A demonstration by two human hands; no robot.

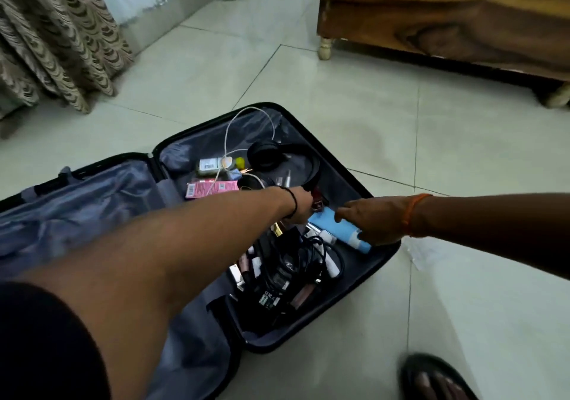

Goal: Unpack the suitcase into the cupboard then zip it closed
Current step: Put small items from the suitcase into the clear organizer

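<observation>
Reaching down into the open suitcase (364, 291), your right hand (374, 222) curls its fingers round a light blue bottle (331, 223) that lies tilted near the case's right wall. Your left hand (303, 206) is deeper in, by the dark red item (410, 203) just beyond its knuckles; the fingers are hidden, so you cannot tell whether they pinch anything. A black band (293, 203) circles your left wrist and an orange thread (413, 214) your right.

Around the hands, the right half of the case is packed with small things: a tangle of black cables and chargers (287, 273) nearest you, black headphones (277, 156) farther back, a white cable (234, 134) looping up over the lining, a small pale bottle with a barcode label (211, 165), a yellow cap beside it (240, 162), and a pink box (209, 189) close to the hinge. The left half (92, 196) shows only its grey-blue lining.

The case lies flat on pale floor tiles (462, 140). A wooden furniture piece on short legs (447, 14) stands beyond it to the right, a patterned curtain (55, 35) hangs at far left, and your sandalled foot (435, 379) shows at the bottom edge.
</observation>
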